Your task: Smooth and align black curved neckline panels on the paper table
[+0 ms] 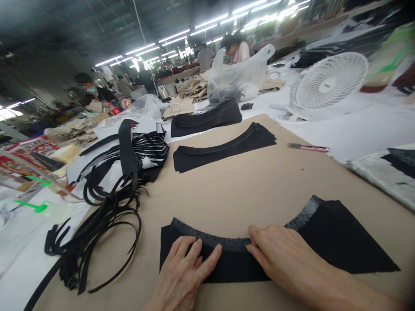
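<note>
A curved black fabric piece [337,242] with a folded, trimmed inner edge lies on the brown paper-covered table [246,190] right in front of me. My left hand [184,272] lies flat on its left part, fingers spread along the curved edge. My right hand [279,255] rests on the middle of the piece, fingers together and pressing the folded edge down near the left hand's fingertips. Neither hand holds anything.
Two stacks of similar curved black pieces [223,147] [205,119] lie farther back. A tangle of black strips [106,207] sits at the left. A pink utility knife [308,147], a white fan [327,82] and a plastic bag [240,77] are beyond. Other people work at the far tables.
</note>
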The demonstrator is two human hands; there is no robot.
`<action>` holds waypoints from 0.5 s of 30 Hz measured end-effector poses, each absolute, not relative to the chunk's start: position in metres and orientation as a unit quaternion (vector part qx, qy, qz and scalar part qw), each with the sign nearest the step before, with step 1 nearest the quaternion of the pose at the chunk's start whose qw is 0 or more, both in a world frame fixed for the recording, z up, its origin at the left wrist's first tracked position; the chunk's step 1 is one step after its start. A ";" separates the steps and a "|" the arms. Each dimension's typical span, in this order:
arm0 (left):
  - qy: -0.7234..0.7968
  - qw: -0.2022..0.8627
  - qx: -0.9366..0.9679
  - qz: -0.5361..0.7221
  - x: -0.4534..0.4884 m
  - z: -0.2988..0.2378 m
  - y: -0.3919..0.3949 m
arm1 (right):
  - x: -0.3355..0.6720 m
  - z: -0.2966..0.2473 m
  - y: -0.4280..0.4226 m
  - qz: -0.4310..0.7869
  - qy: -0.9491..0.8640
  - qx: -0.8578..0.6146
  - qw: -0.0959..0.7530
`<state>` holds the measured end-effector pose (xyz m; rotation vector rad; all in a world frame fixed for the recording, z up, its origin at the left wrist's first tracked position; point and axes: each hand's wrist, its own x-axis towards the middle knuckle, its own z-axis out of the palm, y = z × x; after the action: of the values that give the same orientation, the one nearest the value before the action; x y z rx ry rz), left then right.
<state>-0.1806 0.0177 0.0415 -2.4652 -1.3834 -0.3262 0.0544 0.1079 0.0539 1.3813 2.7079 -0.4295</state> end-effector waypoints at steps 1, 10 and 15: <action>-0.487 0.148 -0.852 -0.122 -0.179 0.041 0.018 | 0.055 0.053 0.107 -0.127 0.883 0.450 0.032; -0.413 0.143 -0.874 -0.213 -0.117 0.028 0.029 | 0.058 0.042 0.099 -0.075 0.888 0.454 -0.005; -0.412 0.175 -0.862 -0.239 -0.107 0.018 0.033 | 0.075 0.069 0.112 -0.118 0.876 0.468 0.007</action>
<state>-0.1073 0.0330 0.0177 -2.4422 -1.1661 -0.6770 0.0753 0.1125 0.0693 1.4644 2.7382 -0.3682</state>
